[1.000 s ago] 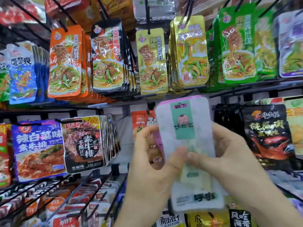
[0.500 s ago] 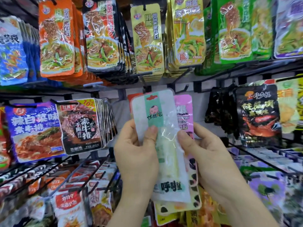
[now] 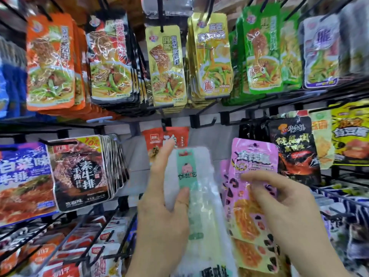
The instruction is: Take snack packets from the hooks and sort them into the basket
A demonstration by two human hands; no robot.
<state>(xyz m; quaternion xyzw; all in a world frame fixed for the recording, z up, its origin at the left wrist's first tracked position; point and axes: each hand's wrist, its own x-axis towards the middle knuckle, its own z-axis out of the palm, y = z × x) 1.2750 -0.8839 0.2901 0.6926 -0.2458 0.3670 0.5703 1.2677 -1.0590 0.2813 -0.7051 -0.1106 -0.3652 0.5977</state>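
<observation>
Head view, working outward from the hands. Grips in the left hand (image 3: 163, 212) a white half-clear plastic snack packet with a green label strip (image 3: 201, 206), thumb flat on the front, index finger straight up behind the top edge. Pinches in the right hand (image 3: 289, 212) a pink glossy snack packet printed with orange pieces (image 3: 253, 154), fingertips (image 3: 257, 177) on its face. Holds the pink one just beside the white one, overlapping its right edge lower down. Keeps both upright, clear of any peg, in front of the rack.

Just beyond the left index finger, a red foil packet (image 3: 175, 134) on its peg. Left of the left hand, a thick stack of dark brown glossy packets (image 3: 79, 172). Right of the right hand, a black packet with a red crayfish picture (image 3: 293, 148). Above both hands, a full row of yellow foil packets (image 3: 167, 68) on black wire hooks (image 3: 159, 15).

On progress, as a judgement: two packets off the hooks and in hand, neither sorted yet. Leaves the carry to the basket, the sorting, and probably many more packets.

Cannot find the basket anywhere in view, so cannot say what lies in it. Loses the lower ends of both held packets at the bottom edge. Cannot tell whether a second pink packet sits behind the first, despite a pink sliver at its left. Cannot read most print on the white packet for blur.
</observation>
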